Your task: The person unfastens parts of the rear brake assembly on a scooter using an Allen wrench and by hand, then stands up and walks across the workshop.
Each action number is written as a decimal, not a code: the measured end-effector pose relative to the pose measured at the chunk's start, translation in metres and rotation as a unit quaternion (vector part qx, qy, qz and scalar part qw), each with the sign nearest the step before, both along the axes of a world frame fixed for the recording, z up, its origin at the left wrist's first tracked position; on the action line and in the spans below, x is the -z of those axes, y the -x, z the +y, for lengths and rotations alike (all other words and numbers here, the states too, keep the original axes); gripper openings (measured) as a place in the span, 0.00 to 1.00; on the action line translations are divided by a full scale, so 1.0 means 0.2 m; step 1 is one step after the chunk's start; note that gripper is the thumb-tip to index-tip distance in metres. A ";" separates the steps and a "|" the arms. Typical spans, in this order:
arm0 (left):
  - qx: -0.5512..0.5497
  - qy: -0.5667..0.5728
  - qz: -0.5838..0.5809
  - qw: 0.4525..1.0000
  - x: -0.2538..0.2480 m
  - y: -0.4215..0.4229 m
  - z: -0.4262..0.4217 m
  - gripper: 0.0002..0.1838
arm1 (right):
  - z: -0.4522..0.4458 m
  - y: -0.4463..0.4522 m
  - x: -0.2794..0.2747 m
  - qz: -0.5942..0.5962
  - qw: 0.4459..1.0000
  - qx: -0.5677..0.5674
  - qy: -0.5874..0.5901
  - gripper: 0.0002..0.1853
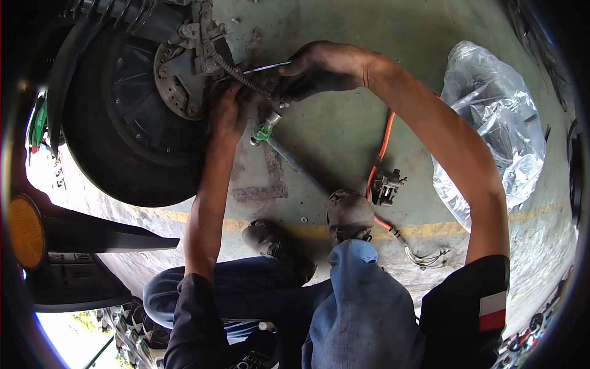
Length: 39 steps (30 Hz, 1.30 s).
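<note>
My right hand (pixel 319 71), its fingers darkened with grime, is closed around a tool with a thin metal shaft (pixel 267 67); my palm hides its handle. The shaft points left, toward the brake parts. My left hand (pixel 226 111) reaches in beside the perforated brake disc (pixel 174 86), with its fingers curled and partly hidden. What they hold, if anything, I cannot make out. A coiled spring-wrapped cable (pixel 230 69) runs down from the bracket (pixel 198 46) past both hands. The black wheel (pixel 132 175) with its tyre stands to the left.
A dark bar with a green fitting (pixel 264 130) lies on the floor below my hands. Near my shoe (pixel 349 212) are a loose brake caliper (pixel 387 186) and an orange cable (pixel 382 150) ending in bare-looking wires. A clear plastic bag (pixel 491 117) lies at right.
</note>
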<state>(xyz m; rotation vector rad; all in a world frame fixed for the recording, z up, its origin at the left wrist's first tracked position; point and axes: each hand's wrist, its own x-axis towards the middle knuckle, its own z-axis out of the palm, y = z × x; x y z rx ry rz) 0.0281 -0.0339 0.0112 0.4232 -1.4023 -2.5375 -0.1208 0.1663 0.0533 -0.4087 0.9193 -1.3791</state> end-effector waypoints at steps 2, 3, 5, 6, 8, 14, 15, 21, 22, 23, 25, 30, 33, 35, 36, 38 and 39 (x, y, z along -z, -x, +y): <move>0.000 -0.035 0.001 0.999 -0.02 0.00 0.01 0.18 | -0.02 0.02 0.00 -0.026 0.999 -0.035 -0.005 0.18; -0.002 -0.036 0.001 0.999 -0.01 0.00 0.00 0.18 | -0.02 0.03 -0.02 -0.035 0.998 -0.041 -0.033 0.16; -0.025 -0.028 -0.018 0.999 0.01 0.00 -0.01 0.18 | -0.01 0.03 -0.04 -0.048 0.996 -0.042 -0.064 0.14; -0.022 -0.031 -0.021 0.999 0.01 0.00 0.00 0.18 | -0.03 0.02 -0.05 -0.001 0.995 -0.046 -0.083 0.13; 0.006 -0.063 0.002 0.998 -0.01 0.00 -0.01 0.19 | -0.05 0.00 -0.05 0.045 0.993 -0.048 -0.101 0.12; -0.009 -0.110 -0.028 0.994 -0.04 0.02 0.00 0.18 | -0.05 -0.15 0.07 0.643 0.753 0.104 -0.094 0.17; -0.007 -0.112 -0.027 0.993 -0.05 0.03 0.02 0.18 | -0.05 -0.18 0.08 0.735 0.657 0.139 -0.093 0.19; 0.007 -0.041 0.006 0.999 -0.02 -0.01 -0.03 0.18 | -0.03 -0.01 0.06 0.600 0.799 -0.038 -0.020 0.18; 0.004 -0.066 -0.003 0.998 -0.02 0.00 -0.03 0.18 | -0.04 0.00 0.06 0.601 0.798 -0.039 -0.023 0.18; 0.000 -0.091 -0.010 0.996 -0.02 0.01 -0.03 0.18 | -0.06 0.02 0.06 0.620 0.780 -0.072 -0.045 0.18; -0.012 -0.100 -0.026 0.995 -0.04 0.02 -0.01 0.19 | -0.05 0.03 0.04 0.639 0.759 -0.105 -0.067 0.18; -0.027 -0.103 -0.055 0.993 -0.04 0.03 0.00 0.18 | -0.06 -0.02 0.15 0.764 0.644 0.023 -0.012 0.21; 0.000 -0.107 -0.012 0.994 -0.03 0.02 -0.01 0.18 | -0.07 0.04 0.25 0.876 0.460 0.108 0.099 0.23; -0.033 -0.045 -0.032 0.998 -0.03 0.03 0.00 0.18 | -0.06 -0.01 0.24 0.846 0.521 0.103 0.044 0.22; -0.032 -0.047 -0.031 0.998 -0.03 0.03 0.00 0.18 | -0.05 -0.05 0.21 0.809 0.580 0.097 -0.013 0.22; -0.017 -0.026 -0.025 0.999 -0.02 0.01 -0.01 0.18 | -0.02 -0.09 0.16 0.684 0.715 0.142 -0.036 0.20; -0.023 -0.032 -0.021 0.999 -0.01 0.00 -0.02 0.18 | -0.01 -0.09 0.15 0.532 0.825 0.182 -0.059 0.19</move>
